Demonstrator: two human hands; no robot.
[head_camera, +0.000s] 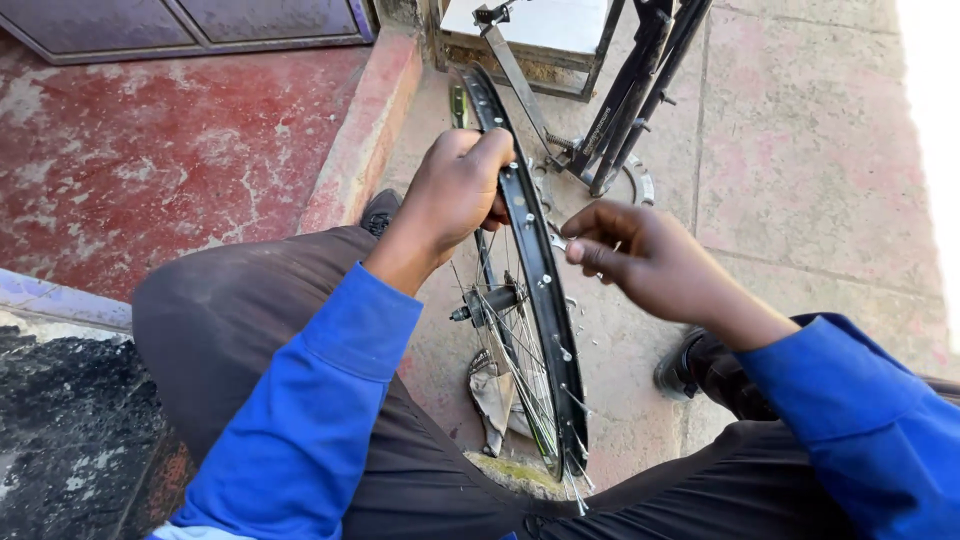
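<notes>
A black bicycle wheel rim (545, 290) stands upright between my knees, with thin metal spokes (520, 350) running to a hub (490, 300). My left hand (455, 190) is wrapped around the top of the rim. My right hand (640, 255) is just right of the rim, its fingertips pinched on a small silvery part (558, 242) at a spoke end near the rim. Both arms wear blue sleeves. My legs are in dark trousers.
A black bicycle frame and metal stand (625, 100) rise behind the wheel. A crumpled rag (492, 395) lies on the pink concrete floor under the wheel. A raised red step (365, 130) runs on the left. My shoe (676, 365) rests at right.
</notes>
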